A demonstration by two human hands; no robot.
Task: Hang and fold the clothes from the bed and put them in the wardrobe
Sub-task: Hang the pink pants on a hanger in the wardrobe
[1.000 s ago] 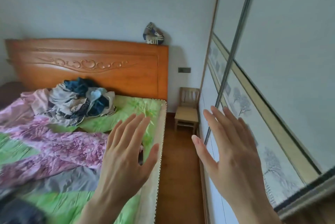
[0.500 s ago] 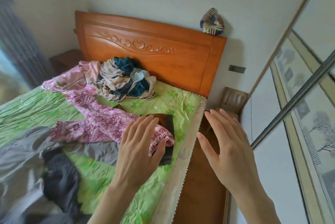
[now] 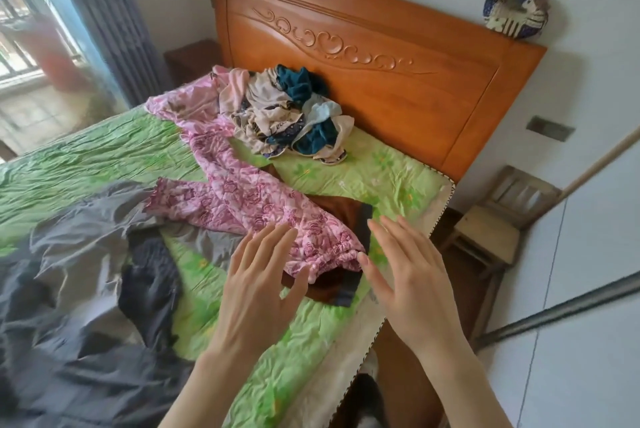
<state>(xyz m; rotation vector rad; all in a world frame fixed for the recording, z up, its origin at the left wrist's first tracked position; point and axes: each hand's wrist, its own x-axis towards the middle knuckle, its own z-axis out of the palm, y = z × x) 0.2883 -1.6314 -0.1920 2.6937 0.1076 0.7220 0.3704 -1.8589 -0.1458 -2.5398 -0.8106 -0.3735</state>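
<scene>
Both hands hovered over the near edge of the bed (image 3: pixel 104 157), palms down, holding nothing — the left hand (image 3: pixel 258 292) with fingers straight and spread, the right hand (image 3: pixel 412 283) the same, just to its three o'clock. Between and beyond them, at twelve o'clock, lay the pink floral garment (image 3: pixel 249 202), draped over a brown cloth (image 3: pixel 343 216). A heap of clothes (image 3: pixel 294 115) sat farther off against the headboard (image 3: pixel 381 56). A grey garment (image 3: pixel 79 275) sprawled at nine o'clock — the wardrobe door (image 3: pixel 588 289) stood at three o'clock.
</scene>
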